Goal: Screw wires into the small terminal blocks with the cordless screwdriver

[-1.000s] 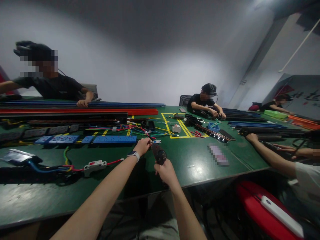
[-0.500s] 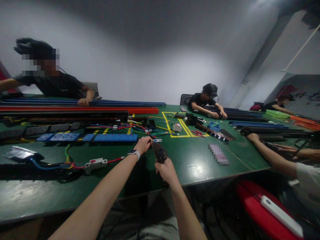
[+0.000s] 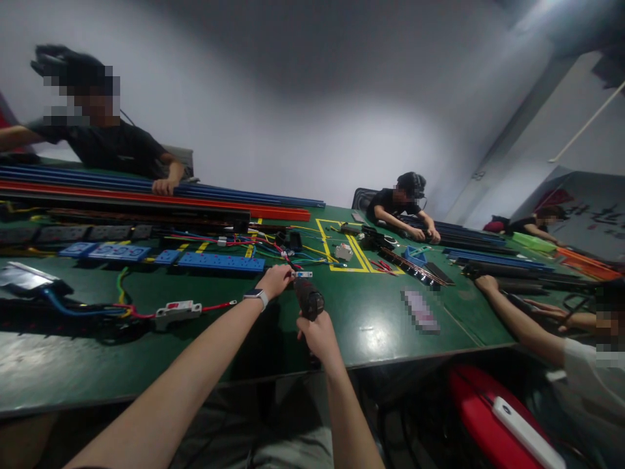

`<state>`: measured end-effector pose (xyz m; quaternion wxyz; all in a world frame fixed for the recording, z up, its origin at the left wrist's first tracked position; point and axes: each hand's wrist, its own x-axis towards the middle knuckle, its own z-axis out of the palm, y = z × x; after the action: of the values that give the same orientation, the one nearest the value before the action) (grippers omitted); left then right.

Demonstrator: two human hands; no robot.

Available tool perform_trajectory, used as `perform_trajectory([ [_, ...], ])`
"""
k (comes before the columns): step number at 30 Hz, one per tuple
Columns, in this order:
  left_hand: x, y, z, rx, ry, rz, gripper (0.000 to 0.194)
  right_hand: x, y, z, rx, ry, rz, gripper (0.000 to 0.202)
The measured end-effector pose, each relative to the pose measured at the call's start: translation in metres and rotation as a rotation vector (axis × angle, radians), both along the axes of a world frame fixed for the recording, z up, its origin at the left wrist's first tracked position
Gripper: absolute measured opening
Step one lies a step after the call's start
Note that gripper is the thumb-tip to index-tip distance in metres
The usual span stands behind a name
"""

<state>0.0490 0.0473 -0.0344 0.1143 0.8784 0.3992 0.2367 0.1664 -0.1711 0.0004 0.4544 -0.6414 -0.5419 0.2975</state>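
My right hand [image 3: 319, 335] is wrapped round the grip of a dark cordless drill [image 3: 308, 298], whose body points away from me over the green table. Beyond its front end shows a small white-and-blue circuit breaker [image 3: 305, 274]. My left hand [image 3: 276, 283], with a watch on the wrist, pinches at the breaker's left end; the fingertips and the drill's tip are partly hidden. To the left, another circuit breaker [image 3: 178, 312] with red leads lies wired to a black strip [image 3: 43, 316]. Blue socket strips [image 3: 219, 262] lie just beyond my left hand.
Coloured wires [image 3: 234, 241] and black parts lie behind the sockets. Long orange [image 3: 273, 213] and blue bars run along the far side. A white breaker [image 3: 343, 252], red-handled pliers [image 3: 382, 266] and a phone [image 3: 420, 311] lie to the right. Co-workers sit across and at right.
The view has shifted and tilted slightly. My hands, the drill and the small breaker keep nearly the same positions relative to one another.
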Motion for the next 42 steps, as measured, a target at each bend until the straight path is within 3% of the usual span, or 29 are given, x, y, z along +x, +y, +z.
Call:
perform_trajectory([
  [9,0.0,-0.003,0.004,-0.036,-0.023,0.012,0.019,-0.002,0.001,0.005,-0.031,-0.028,-0.011,0.016],
  [21,0.0,0.005,-0.005,-0.047,-0.048,0.015,0.02,-0.004,0.0,0.009,-0.023,0.024,0.029,0.014],
  [42,0.0,0.004,-0.005,-0.043,-0.057,0.014,0.018,-0.003,0.003,0.002,-0.016,0.014,0.012,0.016],
])
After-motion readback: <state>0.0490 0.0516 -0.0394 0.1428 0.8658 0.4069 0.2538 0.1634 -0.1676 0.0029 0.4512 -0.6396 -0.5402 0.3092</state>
